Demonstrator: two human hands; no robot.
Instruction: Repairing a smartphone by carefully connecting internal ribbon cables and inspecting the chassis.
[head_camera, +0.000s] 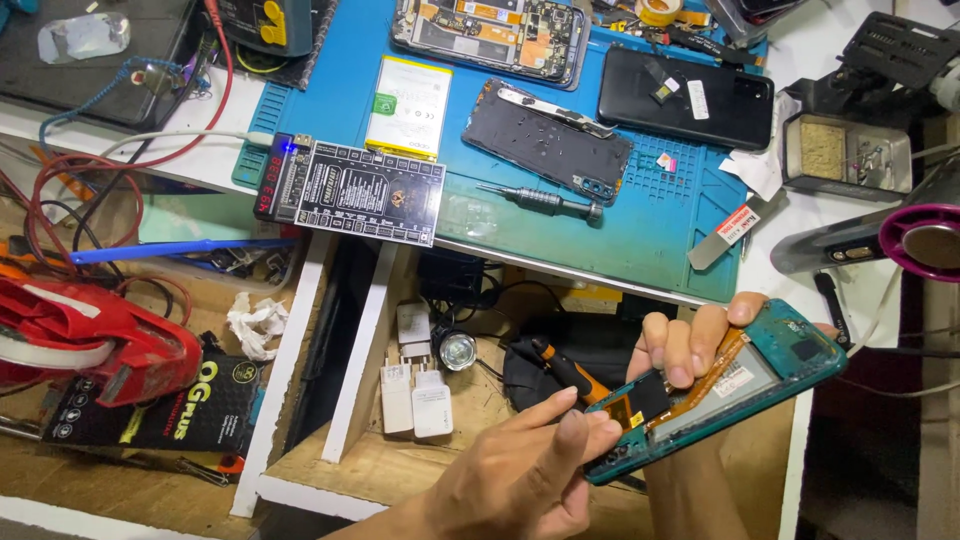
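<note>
phone frame (745, 385) betw left hand (525, 470) & right hand (690, 345)

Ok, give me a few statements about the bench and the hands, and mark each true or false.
1. The right hand grips the opened teal phone. True.
2. The left hand holds the screwdriver. False: it lies on the blue mat, and the left fingers pinch at the phone's lower end.
3. A battery lies on the mat. True.
4. The white chargers sit on the mat. False: they are in the open drawer.
</note>
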